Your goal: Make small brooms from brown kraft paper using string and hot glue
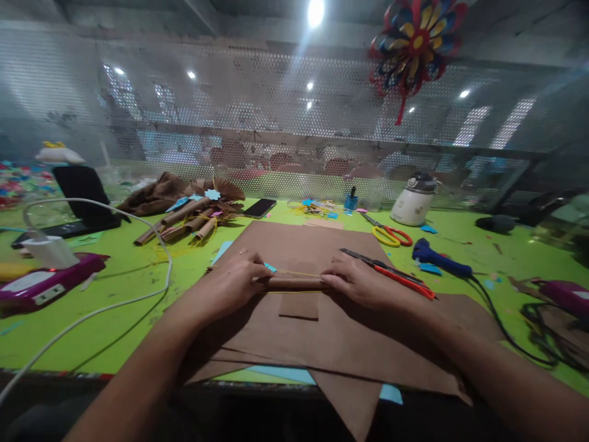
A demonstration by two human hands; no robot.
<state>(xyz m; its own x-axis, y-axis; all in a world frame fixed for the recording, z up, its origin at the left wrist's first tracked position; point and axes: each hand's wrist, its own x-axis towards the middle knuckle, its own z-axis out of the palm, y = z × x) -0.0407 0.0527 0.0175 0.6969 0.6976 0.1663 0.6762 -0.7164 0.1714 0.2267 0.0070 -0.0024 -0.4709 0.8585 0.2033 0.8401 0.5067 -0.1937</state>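
Note:
A rolled tube of brown paper (294, 282) lies crosswise over the large brown paper sheets (294, 344), with a thin yellow string running along it. My left hand (234, 276) is closed on the tube's left end, and a scrap of light blue paper shows by its fingertips. At the other end, my right hand (354, 279) pinches the tube between thumb and fingers. A small brown paper rectangle (298, 307) sits just below the tube. Close beyond my right hand rests a red and black utility knife (400, 279).
Yellow-and-red scissors (386, 233), a blue glue gun (442, 261) and a white bottle (414, 199) stand or lie to the right. Finished brown paper rolls (184, 215) and a phone (260, 208) are at the back. A white cable (169, 270) loops beside a purple power strip (59, 279) at left.

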